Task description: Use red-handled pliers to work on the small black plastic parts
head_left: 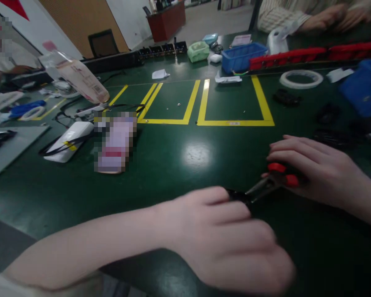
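My right hand [315, 171] is wrapped round the red handles of a small pair of pliers [273, 179], whose metal jaws point left. The jaws meet a small black part [236, 195] that peeks out from under my left hand [231, 239]. My left hand lies low over the dark green table [179, 165] near its front, fingers curled and pinched on that black part. Most of the black part is hidden by my left hand.
Yellow tape rectangles [235, 122] mark the table's middle. Blue bins [239, 55], red trays [297, 53], a tape roll [301, 78] and black parts [327, 113] lie at the right. A clear pouch [77, 74], white device [69, 140] and cables sit left. Another person's hands [327, 16] rest far right.
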Available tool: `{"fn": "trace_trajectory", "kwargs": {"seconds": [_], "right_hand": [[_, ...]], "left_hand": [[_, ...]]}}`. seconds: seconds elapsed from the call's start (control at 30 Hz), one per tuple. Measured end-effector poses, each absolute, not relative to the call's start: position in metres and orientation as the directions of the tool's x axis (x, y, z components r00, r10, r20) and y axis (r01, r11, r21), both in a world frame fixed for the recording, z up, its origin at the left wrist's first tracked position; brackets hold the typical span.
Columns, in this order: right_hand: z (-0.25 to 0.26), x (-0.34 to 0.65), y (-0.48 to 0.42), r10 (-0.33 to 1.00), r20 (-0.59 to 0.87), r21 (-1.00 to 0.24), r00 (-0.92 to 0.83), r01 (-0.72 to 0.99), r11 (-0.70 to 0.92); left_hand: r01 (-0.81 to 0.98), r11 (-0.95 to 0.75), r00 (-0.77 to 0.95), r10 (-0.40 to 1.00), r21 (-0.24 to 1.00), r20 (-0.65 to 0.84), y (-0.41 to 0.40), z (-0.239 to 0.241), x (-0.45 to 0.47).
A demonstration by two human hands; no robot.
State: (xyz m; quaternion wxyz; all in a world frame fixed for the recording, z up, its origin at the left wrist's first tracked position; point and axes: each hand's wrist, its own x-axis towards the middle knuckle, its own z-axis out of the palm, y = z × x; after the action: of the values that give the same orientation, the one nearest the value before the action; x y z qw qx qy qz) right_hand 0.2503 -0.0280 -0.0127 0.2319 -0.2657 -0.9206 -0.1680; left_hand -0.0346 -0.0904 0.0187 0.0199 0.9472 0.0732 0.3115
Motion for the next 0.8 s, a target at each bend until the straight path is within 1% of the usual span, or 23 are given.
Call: {"fn": "trace_trajectory", "kwargs": {"seconds": [0.03,0.07,0.1,0.2,0.27,0.37,0.47,0.57,0.7,0.8], "right_hand": [[-0.010,0.248,-0.023,0.409,0.494,0.163,-0.767,0.544,0.823],[-0.009,0.246,-0.019,0.400,0.491,0.146,-0.774,0.525,0.838],[-0.008,0.245,-0.015,0.387,0.487,0.131,-0.783,0.504,0.854],[-0.009,0.248,-0.010,0.365,0.456,0.132,-0.812,0.467,0.875],[-0.011,0.251,-0.011,0.367,0.436,0.150,-0.822,0.469,0.871],[-0.012,0.252,-0.017,0.383,0.460,0.147,-0.801,0.494,0.857],[-0.010,0.249,-0.021,0.380,0.486,0.169,-0.787,0.511,0.843],[-0.008,0.247,-0.022,0.359,0.497,0.190,-0.790,0.503,0.843],[-0.006,0.245,-0.021,0.389,0.492,0.136,-0.779,0.510,0.849],[-0.006,0.246,-0.020,0.361,0.486,0.173,-0.796,0.492,0.853]], "left_hand": [[0.167,-0.985,0.770,0.157,0.042,0.618,-0.072,0.022,-0.040],[0.239,-0.970,0.745,0.208,0.037,0.634,-0.058,0.024,-0.045],[0.298,-0.953,0.718,0.263,0.057,0.645,-0.049,0.024,-0.048],[0.386,-0.912,0.736,0.395,0.139,0.550,-0.041,0.017,-0.051],[0.399,-0.897,0.777,0.442,0.193,0.449,-0.043,0.011,-0.048],[0.365,-0.888,0.837,0.444,0.278,0.319,-0.044,0.005,-0.044],[0.326,-0.870,0.868,0.430,0.369,0.248,-0.041,0.003,-0.044],[0.295,-0.838,0.875,0.430,0.460,0.223,-0.037,0.002,-0.046],[0.274,-0.799,0.878,0.435,0.535,0.200,-0.035,0.001,-0.048],[0.279,-0.773,0.880,0.444,0.570,0.171,-0.034,0.002,-0.049]]}}
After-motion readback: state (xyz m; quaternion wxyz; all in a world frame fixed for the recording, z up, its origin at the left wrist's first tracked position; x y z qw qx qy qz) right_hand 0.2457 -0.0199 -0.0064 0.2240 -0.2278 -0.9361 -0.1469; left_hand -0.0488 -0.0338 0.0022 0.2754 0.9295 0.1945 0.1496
